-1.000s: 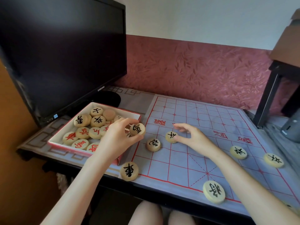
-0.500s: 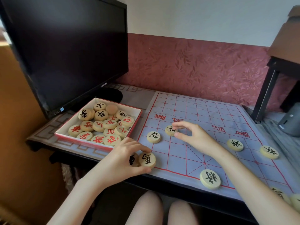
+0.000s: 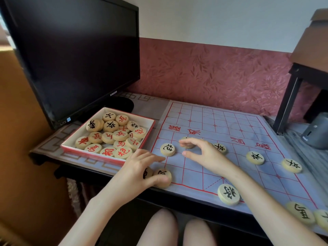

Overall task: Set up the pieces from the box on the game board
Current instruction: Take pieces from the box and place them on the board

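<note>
A red-rimmed white box [image 3: 89, 154] at the left holds several round wooden pieces with red or black characters. To its right lies the blue cloth board [image 3: 230, 125] with a red grid. My left hand [image 3: 140, 173] lies at the board's near-left corner, its thumb curled round a black-marked piece [image 3: 164, 175] that sits on the cloth. A second piece [image 3: 147, 173] is half hidden under the palm. My right hand [image 3: 205, 154] touches another piece [image 3: 188, 145] with its fingertips, thumb apart. Further black-marked pieces [image 3: 167, 149] [image 3: 255, 157] [image 3: 228, 194] lie on the board.
A large black monitor [image 3: 71, 50] stands behind the box. A dark side table [image 3: 287, 103] and a grey device [image 3: 316, 134] are at the right. The desk's front edge runs just under my left hand, and my knees show below it.
My left hand carried a black-marked piece from above the box down to the board's near-left corner and set it on the cloth. My right hand stayed at its piece.
</note>
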Motion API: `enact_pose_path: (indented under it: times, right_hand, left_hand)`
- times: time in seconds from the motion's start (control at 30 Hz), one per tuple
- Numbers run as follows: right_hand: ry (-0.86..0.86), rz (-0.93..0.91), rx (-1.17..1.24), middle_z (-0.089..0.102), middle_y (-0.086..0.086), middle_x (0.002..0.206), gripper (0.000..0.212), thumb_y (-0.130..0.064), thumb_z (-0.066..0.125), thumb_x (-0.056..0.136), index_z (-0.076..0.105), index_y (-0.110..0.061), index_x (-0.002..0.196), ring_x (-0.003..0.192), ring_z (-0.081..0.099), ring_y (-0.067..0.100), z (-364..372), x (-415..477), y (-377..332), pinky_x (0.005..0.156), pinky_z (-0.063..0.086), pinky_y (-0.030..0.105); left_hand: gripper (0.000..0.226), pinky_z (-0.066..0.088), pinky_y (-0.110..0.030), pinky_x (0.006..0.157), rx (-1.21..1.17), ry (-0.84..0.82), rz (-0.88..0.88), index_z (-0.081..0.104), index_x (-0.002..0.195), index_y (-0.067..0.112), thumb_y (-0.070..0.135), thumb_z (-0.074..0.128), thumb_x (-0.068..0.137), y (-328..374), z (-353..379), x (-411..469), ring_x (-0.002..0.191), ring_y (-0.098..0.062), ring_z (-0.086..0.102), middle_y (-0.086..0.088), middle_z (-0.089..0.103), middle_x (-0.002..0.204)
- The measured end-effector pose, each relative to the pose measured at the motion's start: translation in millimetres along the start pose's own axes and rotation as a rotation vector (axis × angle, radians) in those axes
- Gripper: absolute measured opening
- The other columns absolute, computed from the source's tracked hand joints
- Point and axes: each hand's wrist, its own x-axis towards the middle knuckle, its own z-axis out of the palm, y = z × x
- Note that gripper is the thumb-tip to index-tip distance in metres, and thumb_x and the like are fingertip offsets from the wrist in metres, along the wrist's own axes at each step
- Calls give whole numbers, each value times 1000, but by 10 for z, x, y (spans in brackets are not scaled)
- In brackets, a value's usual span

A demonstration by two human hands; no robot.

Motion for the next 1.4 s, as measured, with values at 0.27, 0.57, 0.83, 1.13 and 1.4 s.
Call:
enact_pose_path:
  times: [0.27, 0.57, 0.83, 1.13, 1.4]
  right_hand:
    - [-39, -74, 12, 61, -20, 118, 34, -39, 59, 85, 57, -36, 119, 119, 48, 0, 243, 350, -400, 105, 33, 31]
    - [-27, -79, -18, 50, 1, 132, 39, -26, 55, 91, 53, -22, 130, 124, 44, 12, 561, 961, -805, 94, 31, 22]
    - [-16, 20, -202, 54, 12, 133, 46, -32, 53, 91, 51, -11, 131, 127, 44, 28, 864, 1402, -934, 105, 37, 41]
    - [40, 66, -326, 56, 14, 131, 47, -39, 48, 94, 54, -8, 128, 127, 43, 34, 994, 1505, -939, 105, 36, 40]
    - [118, -2, -105, 58, 4, 126, 50, -34, 66, 83, 55, -14, 127, 116, 55, 21, 1008, 1514, -880, 94, 48, 36]
  left_hand:
    - [25, 34, -21, 93, 100, 287, -124, 66, 106, 24, 36, 60, 84, -263, -410, 105, 110, -8, 47, 11, 63, 106]
    - [31, 43, -35, 91, 255, 438, -435, 61, 115, 20, 15, 60, 85, -881, -793, 193, 112, -23, 51, -2, 59, 121]
    - [43, 44, -41, 94, 371, 417, -458, 51, 127, 8, 7, 57, 85, -1129, -906, 289, 117, -30, 50, -12, 56, 128]
    - [43, 44, -43, 94, 399, 278, -640, 44, 131, 5, 24, 48, 93, -1271, -890, 405, 119, -34, 46, -16, 49, 130]
    - [42, 48, -34, 75, 319, 422, -484, 51, 124, 14, 19, 62, 84, -1225, -861, 347, 106, -26, 56, -7, 57, 120]
